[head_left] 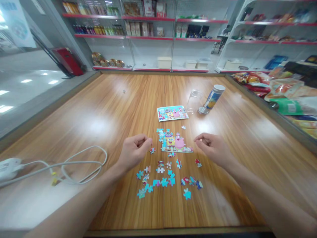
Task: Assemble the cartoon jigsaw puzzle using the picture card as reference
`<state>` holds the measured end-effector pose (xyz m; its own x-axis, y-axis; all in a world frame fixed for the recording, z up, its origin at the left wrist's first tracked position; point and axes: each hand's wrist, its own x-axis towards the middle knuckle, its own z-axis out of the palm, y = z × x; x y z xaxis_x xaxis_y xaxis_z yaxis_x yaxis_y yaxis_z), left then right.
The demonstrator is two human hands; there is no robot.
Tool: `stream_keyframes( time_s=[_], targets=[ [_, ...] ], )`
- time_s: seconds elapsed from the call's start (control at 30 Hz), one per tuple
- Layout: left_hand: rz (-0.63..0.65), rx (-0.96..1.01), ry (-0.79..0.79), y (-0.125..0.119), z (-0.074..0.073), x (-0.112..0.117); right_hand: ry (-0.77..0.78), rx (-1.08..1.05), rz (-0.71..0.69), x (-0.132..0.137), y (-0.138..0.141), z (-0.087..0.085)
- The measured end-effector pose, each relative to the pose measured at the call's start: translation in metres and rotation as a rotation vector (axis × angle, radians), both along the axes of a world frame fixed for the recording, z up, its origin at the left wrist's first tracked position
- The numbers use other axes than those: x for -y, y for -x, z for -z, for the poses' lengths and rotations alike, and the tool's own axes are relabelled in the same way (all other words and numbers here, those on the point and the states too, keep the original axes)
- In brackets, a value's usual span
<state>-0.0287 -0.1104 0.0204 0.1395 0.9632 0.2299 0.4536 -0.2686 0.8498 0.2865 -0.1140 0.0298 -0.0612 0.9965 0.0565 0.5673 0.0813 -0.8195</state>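
Observation:
My left hand hovers left of a partly joined jigsaw puzzle, its fingers curled and thumb pressed to the index finger; whatever is in that pinch is too small or hidden to make out. Just below its thumb tip lies a red and blue puzzle piece. To the puzzle's right, my right hand is closed with thumb and index together, nothing visible in it. The joined part shows a yellow and a pink cartoon figure. Several loose, mostly blue pieces are scattered nearer me, and one piece lies above.
Behind the puzzle lies a picture card. A clear jar, a printed canister and a round metal lid stand beyond it. White cables lie at left, packaged snacks at right. Shelves line the back.

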Motion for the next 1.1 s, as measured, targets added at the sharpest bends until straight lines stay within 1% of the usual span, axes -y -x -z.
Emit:
stream_keyframes(
  time_s=[0.03, 0.07, 0.17, 0.27, 0.3, 0.37, 0.47, 0.6, 0.7, 0.8, 0.93, 1.1],
  targets=[
    [0.001, -0.043, -0.081, 0.004, -0.003, -0.002, -0.088, 0.09, -0.023, 0.005, 0.003, -0.002],
    [0.019, -0.093, -0.143, 0.008, -0.005, -0.005, -0.145, 0.155, -0.055, 0.008, 0.006, -0.004],
    [0.136, -0.229, -0.257, 0.019, -0.005, -0.014, -0.226, 0.253, -0.211, 0.014, 0.015, -0.002],
    [0.279, -0.347, -0.269, 0.024, -0.002, -0.018, -0.266, 0.318, -0.308, 0.016, 0.019, 0.007],
    [0.311, -0.386, -0.258, 0.024, -0.001, -0.019, -0.282, 0.338, -0.315, 0.016, 0.02, 0.009],
    [0.335, -0.457, -0.218, 0.023, 0.0, -0.018, -0.324, 0.366, -0.302, 0.013, 0.021, 0.013],
    [0.301, -0.513, -0.161, 0.021, 0.003, -0.019, -0.425, 0.399, -0.282, 0.003, 0.02, 0.013],
    [0.193, -0.524, -0.177, 0.019, 0.013, -0.024, -0.533, 0.482, -0.361, -0.011, 0.017, 0.01],
    [0.146, -0.513, -0.217, 0.017, 0.021, -0.028, -0.541, 0.501, -0.419, -0.018, 0.013, 0.008],
    [0.116, -0.533, -0.233, 0.015, 0.024, -0.029, -0.538, 0.493, -0.429, -0.022, 0.007, 0.007],
    [0.154, -0.561, -0.254, 0.015, 0.023, -0.029, -0.564, 0.465, -0.41, -0.027, -0.003, 0.008],
    [0.175, -0.53, -0.275, 0.018, 0.027, -0.029, -0.55, 0.377, -0.263, -0.023, -0.007, 0.012]
  ],
)
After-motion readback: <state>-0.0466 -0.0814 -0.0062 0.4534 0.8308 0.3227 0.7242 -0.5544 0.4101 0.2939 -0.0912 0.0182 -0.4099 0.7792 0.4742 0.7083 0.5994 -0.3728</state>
